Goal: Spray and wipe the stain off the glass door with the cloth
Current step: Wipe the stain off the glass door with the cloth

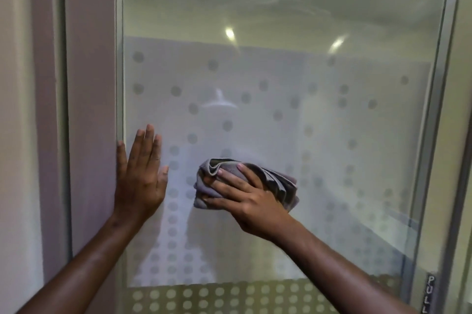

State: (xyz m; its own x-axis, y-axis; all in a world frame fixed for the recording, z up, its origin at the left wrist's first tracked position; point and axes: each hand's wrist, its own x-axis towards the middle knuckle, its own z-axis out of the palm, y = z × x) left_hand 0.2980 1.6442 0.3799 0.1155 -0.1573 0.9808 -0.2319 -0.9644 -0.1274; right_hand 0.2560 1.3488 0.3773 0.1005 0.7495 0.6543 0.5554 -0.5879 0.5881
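Reaching in from the lower edge of the view, two bare forearms extend up to the glass door (281, 83). Left hand (139, 180) lies flat with fingers straight and spread, palm against the pane at its left edge, the thumb resting along the metal door frame (119, 83). Right hand (245, 198) presses a bunched grey cloth (281, 183) against the glass, fingers splayed over the folds and curled slightly into them; the cloth sits at mid-height of the pane, just right of the left hand and apart from it. Glass carries a frosted band patterned with round dots (176, 91), denser toward the bottom. No distinct stain can be made out; the surface is blurred. Two bright light reflections (229, 32) show on the upper pane. A vertical label reading "PULL" (430, 293) sits on the right frame near the bottom corner. A pale wall panel (89, 58) adjoins the door on the left.
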